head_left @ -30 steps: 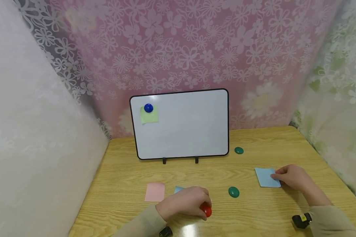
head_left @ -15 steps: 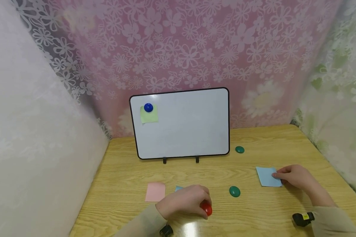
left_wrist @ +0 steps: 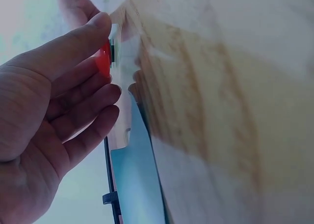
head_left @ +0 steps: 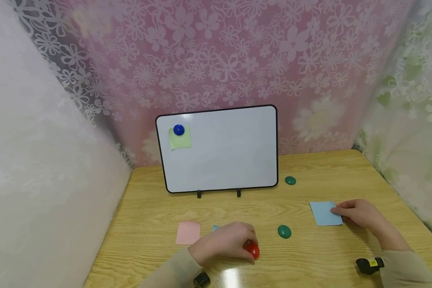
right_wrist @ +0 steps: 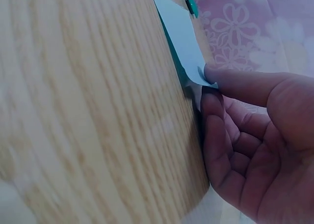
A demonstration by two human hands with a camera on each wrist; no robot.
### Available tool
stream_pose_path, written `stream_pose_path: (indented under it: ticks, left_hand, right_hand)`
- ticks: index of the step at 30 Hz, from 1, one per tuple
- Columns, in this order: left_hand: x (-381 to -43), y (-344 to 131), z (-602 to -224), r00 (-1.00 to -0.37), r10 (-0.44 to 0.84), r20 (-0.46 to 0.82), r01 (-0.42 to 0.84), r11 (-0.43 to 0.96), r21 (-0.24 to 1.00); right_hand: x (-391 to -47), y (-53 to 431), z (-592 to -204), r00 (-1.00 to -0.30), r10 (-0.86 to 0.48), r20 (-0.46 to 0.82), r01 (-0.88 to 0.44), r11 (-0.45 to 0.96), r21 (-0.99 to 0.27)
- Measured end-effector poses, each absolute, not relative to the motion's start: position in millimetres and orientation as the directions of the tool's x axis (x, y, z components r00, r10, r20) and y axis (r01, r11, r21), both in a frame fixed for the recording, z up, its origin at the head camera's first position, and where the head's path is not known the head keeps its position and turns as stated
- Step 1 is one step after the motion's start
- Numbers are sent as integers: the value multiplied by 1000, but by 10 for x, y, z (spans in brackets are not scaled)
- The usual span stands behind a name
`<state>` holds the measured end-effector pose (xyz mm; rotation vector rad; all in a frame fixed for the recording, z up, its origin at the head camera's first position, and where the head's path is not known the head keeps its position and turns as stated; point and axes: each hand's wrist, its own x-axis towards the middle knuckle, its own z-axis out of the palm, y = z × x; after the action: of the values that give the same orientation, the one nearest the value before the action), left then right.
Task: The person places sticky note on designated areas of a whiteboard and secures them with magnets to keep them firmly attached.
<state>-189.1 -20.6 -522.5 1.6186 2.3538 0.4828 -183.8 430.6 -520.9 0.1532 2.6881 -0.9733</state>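
Observation:
My left hand [head_left: 228,241] pinches a round red magnet [head_left: 253,251] between thumb and fingers, low over the front of the table. In the left wrist view the magnet [left_wrist: 104,61] shows its dark underside, held apart from the tabletop. Partly hidden behind this hand lies a blue sticky note [head_left: 216,228], seen larger as a blue sheet [left_wrist: 139,175] in the left wrist view. On the right, my right hand [head_left: 360,214] pinches the near right edge of another blue sticky note [head_left: 324,213]. That edge curls up at the thumb [right_wrist: 240,84] in the right wrist view.
A whiteboard [head_left: 230,156] stands at the back on small black feet; a blue magnet [head_left: 179,130] holds a green sticky note [head_left: 181,142] on it. Two green magnets, one near [head_left: 284,231] and one far [head_left: 290,180], and a pink sticky note [head_left: 188,233] lie on the wooden table [head_left: 147,212].
The left hand has shifted very slightly right and away with the red magnet. The right hand keeps its pinch on the blue sticky note, almost in place. The head view has tilted a little.

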Motion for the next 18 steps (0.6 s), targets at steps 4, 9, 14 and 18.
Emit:
stream_pose_path:
  ticks: [4,9,14,18]
  left_hand:
    - [-1889,-201,-5223,-376,927,4,847,342,407]
    - [-1895,-210,-5196,-397,918,15,833,353,426]
    - [-1904,-237,-5181,-417,908,26,830,369,419]
    - [-1915,-260,-5194,-423,904,60,843,368,393]
  right_hand:
    - [-1834,4329,-5209,-957,1,-290,191,755,-628]
    - [-1848,4355,-5198,-955,-4,-296,196,740,-643]
    - [-1857,4371,-5192,-951,4,-309,216,726,-652]
    - [-1864,4359,-5190,-949,13,-316,237,690,-684]
